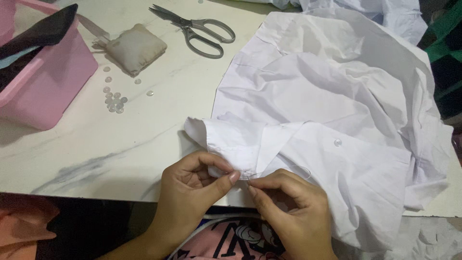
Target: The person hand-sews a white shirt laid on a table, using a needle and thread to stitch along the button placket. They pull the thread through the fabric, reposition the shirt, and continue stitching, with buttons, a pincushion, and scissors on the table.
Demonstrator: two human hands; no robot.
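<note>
White crumpled shirt [327,106], one clear button [338,142] sewn on

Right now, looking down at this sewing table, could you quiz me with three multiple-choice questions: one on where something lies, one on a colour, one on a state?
1. Where do the scissors lie?
A. On the marble table top, beyond the shirt
B. Inside the basket
C. In the right hand

2. What colour is the plastic basket?
A. Green
B. Pink
C. White

3. How are the scissors' blades?
A. Wide open
B. Hidden under cloth
C. Closed

Answers: 1 A, they rest on the table top near the small pincushion. 2 B, its wall is pink. 3 C, the blades lie together, while the left hand and right hand pinch the white shirt.
</note>
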